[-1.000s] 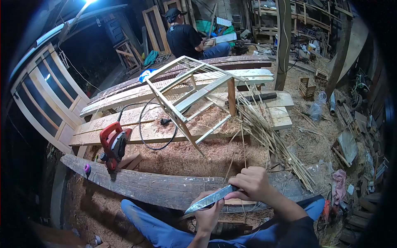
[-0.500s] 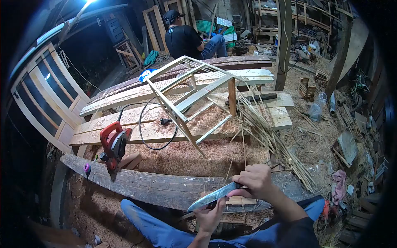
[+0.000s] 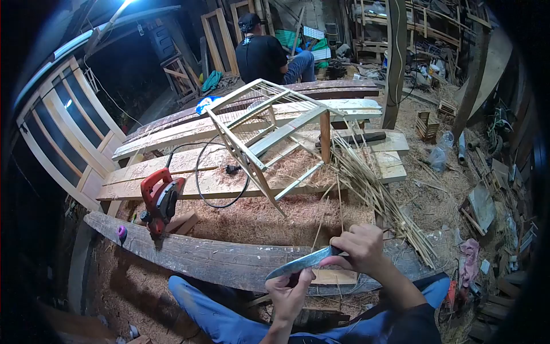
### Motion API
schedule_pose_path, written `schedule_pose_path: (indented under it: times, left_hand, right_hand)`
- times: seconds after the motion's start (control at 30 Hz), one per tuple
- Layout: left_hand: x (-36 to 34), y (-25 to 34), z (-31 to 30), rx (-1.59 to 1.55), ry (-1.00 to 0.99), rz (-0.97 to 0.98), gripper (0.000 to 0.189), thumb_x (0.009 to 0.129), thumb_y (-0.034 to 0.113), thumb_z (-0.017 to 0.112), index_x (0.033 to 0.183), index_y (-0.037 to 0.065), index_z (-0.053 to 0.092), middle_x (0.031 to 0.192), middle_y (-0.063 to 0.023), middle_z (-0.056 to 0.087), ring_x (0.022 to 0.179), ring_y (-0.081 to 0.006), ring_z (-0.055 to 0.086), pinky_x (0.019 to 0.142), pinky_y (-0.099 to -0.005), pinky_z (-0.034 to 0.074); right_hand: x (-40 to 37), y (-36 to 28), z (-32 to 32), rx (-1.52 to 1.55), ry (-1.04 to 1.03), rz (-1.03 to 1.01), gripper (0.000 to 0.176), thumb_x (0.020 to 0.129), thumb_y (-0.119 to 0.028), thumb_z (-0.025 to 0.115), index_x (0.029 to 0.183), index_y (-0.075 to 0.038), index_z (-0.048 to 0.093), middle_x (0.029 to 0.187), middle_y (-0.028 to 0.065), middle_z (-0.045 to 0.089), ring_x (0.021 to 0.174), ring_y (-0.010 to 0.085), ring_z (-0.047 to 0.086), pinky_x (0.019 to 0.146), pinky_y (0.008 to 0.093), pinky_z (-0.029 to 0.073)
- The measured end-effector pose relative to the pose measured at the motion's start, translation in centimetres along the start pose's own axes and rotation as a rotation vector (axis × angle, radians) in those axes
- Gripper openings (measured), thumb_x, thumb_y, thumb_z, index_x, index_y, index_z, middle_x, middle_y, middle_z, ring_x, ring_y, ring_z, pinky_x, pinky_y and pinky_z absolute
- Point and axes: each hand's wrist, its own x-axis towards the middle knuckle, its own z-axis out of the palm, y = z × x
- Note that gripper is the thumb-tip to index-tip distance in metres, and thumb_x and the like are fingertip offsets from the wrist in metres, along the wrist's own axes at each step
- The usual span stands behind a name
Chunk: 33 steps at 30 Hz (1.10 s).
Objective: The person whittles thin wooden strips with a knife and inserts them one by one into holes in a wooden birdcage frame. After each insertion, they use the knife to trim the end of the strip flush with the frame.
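Note:
My right hand point(image 3: 362, 250) is wrapped round the dark handle of a knife point(image 3: 301, 264), low in front of me. Its broad grey blade points left and slightly down. Just under the blade, my left hand point(image 3: 289, 293) is closed, with thumb and fingers pinched close to the metal. Whatever lies between those fingers is hidden by the blade and too small to name. Thin bamboo strips point(image 3: 319, 227) run up from behind the knife toward a bundle of bamboo sticks point(image 3: 372, 198). Beneath both hands is a pale wood piece point(image 3: 335, 277) on a dark plank point(image 3: 217, 264).
A slatted wooden frame point(image 3: 289, 133) stands tilted on pale planks point(image 3: 137, 187). To the left sits a red electric planer point(image 3: 162, 200) with a black cable point(image 3: 197, 189). A person in black point(image 3: 263, 57) sits at the back. A post point(image 3: 395, 63) rises at right; shavings cover the ground.
Both hands and the knife have shifted slightly to the right. My left thumb sits a little higher against the blade. The whole view has also moved slightly.

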Motion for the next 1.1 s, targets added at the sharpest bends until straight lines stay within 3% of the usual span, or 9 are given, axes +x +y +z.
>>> schedule_pose_path:
  times: [0.1,0.17,0.3,0.47,0.57,0.7,0.8,0.97,1.1]
  left_hand:
    - [-0.4,0.0,-0.7,0.007,0.080,-0.051,0.003,0.092,-0.002,0.070,0.093,-0.003,0.072,0.078,-0.0055,0.070,0.070,-0.0081,0.064,0.065,-0.0217,0.049]
    - [-0.5,1.0,-1.4,-0.048,0.058,-0.003,0.003,0.093,-0.001,0.070,0.096,-0.002,0.072,0.079,-0.0046,0.071,0.069,-0.0076,0.064,0.063,-0.0214,0.050]
    - [0.5,2.5,-1.7,-0.014,0.093,-0.064,0.008,0.095,0.005,0.070,0.098,-0.002,0.069,0.077,-0.0062,0.068,0.068,-0.0083,0.061,0.058,-0.0206,0.045]
    - [1.0,0.9,-1.5,-0.074,-0.002,-0.019,0.015,0.100,0.006,0.063,0.114,0.000,0.067,0.073,-0.0027,0.058,0.057,-0.0036,0.043,0.048,-0.0212,0.027]
    - [1.0,1.9,-1.6,-0.136,-0.010,-0.176,0.023,0.102,0.007,0.063,0.123,0.000,0.068,0.081,-0.0012,0.063,0.067,-0.0023,0.049,0.057,-0.0197,0.038]
    - [1.3,1.3,-1.3,-0.156,-0.039,-0.165,0.026,0.103,0.008,0.062,0.127,0.000,0.067,0.082,-0.0012,0.064,0.065,-0.0009,0.045,0.055,-0.0189,0.034]
    - [1.2,0.8,-0.8,-0.077,0.001,-0.122,0.021,0.103,0.005,0.060,0.120,-0.004,0.066,0.084,-0.0089,0.066,0.056,-0.0019,0.041,0.047,-0.0198,0.028]
    - [0.6,-0.2,-1.0,-0.248,-0.062,-0.136,0.023,0.099,0.001,0.066,0.121,-0.005,0.064,0.092,-0.0068,0.068,0.066,-0.0057,0.052,0.054,-0.0215,0.039]
    - [0.5,-1.0,-1.0,-0.269,-0.107,-0.142,0.026,0.098,0.002,0.069,0.123,-0.005,0.063,0.088,-0.0058,0.066,0.065,-0.0066,0.052,0.055,-0.0210,0.039]
  right_hand:
    - [-0.2,2.3,-0.4,-0.006,0.126,0.216,0.038,0.089,-0.050,0.075,0.083,-0.012,0.071,0.067,0.0029,0.065,0.054,0.0199,0.059,0.050,0.0341,0.041]
    - [-0.2,4.4,-2.6,-0.106,0.219,0.442,0.043,0.089,-0.051,0.075,0.084,-0.008,0.070,0.065,0.0048,0.061,0.053,0.0224,0.058,0.051,0.0359,0.041]
    - [-0.4,2.5,-3.5,-0.095,0.273,0.381,0.044,0.090,-0.049,0.075,0.086,-0.006,0.068,0.063,0.0062,0.057,0.052,0.0247,0.056,0.050,0.0370,0.040]
    - [0.3,1.3,-2.1,0.014,0.289,0.385,0.043,0.090,-0.049,0.075,0.088,-0.007,0.066,0.062,0.0057,0.054,0.051,0.0251,0.054,0.050,0.0372,0.038]
    - [0.0,1.2,-1.7,0.044,0.285,0.393,0.042,0.090,-0.050,0.075,0.088,-0.008,0.067,0.061,0.0047,0.055,0.050,0.0233,0.054,0.049,0.0362,0.039]
    - [-0.1,0.5,-1.2,0.046,0.176,0.252,0.042,0.091,-0.051,0.073,0.088,-0.010,0.068,0.061,0.0030,0.057,0.050,0.0202,0.055,0.048,0.0338,0.040]
    - [0.4,-0.3,-0.4,0.093,0.140,0.166,0.042,0.088,-0.051,0.075,0.085,-0.010,0.070,0.061,0.0016,0.057,0.050,0.0180,0.054,0.048,0.0328,0.041]
    - [0.6,-1.4,0.2,0.193,-0.063,0.017,0.040,0.085,-0.049,0.078,0.087,-0.010,0.072,0.066,0.0003,0.061,0.055,0.0173,0.056,0.050,0.0321,0.042]
    - [0.3,-1.2,0.7,0.205,-0.044,0.021,0.042,0.079,-0.049,0.082,0.083,-0.009,0.071,0.063,0.0018,0.059,0.053,0.0202,0.057,0.050,0.0351,0.040]
